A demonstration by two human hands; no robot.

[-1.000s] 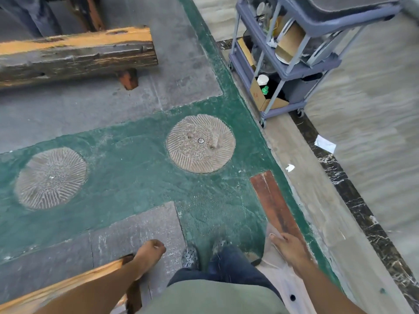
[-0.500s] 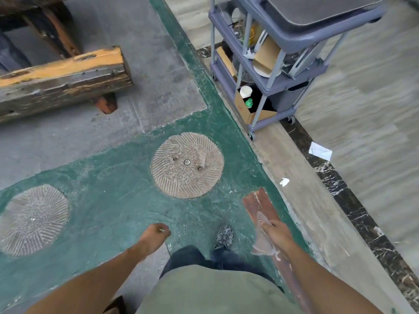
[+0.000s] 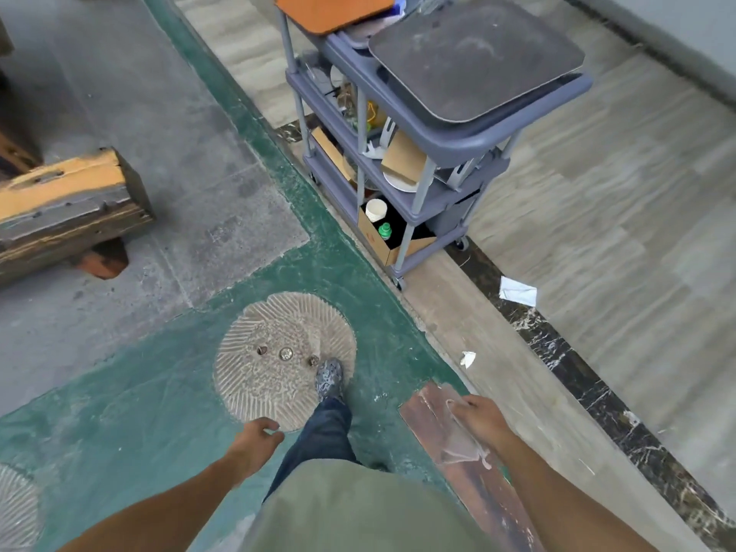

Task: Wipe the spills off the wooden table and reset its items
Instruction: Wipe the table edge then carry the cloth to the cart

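Note:
I look down at the floor while walking. My right hand [image 3: 484, 420] grips a thin, see-through whitish wipe [image 3: 462, 446] that hangs below the fingers. My left hand [image 3: 257, 436] hangs at my side with loosely curled fingers and holds nothing. A wooden bench end [image 3: 67, 201] lies at the left edge. No tabletop is in view. A grey three-shelf service cart [image 3: 434, 145] stands ahead on the right, with a dark tray [image 3: 474, 57] and an orange tray [image 3: 334, 8] on top.
The cart's lower shelves hold cardboard, plates, a stack of paper cups [image 3: 376, 210] and a green-capped bottle [image 3: 385, 231]. Scraps of white paper [image 3: 517, 290] lie on the floor. A round stone disc [image 3: 278, 352] sits in the green floor under my foot [image 3: 329, 378].
I have stepped forward, so the cart and the stone disc are nearer. The bench has slid to the left edge. My right hand still holds the wipe.

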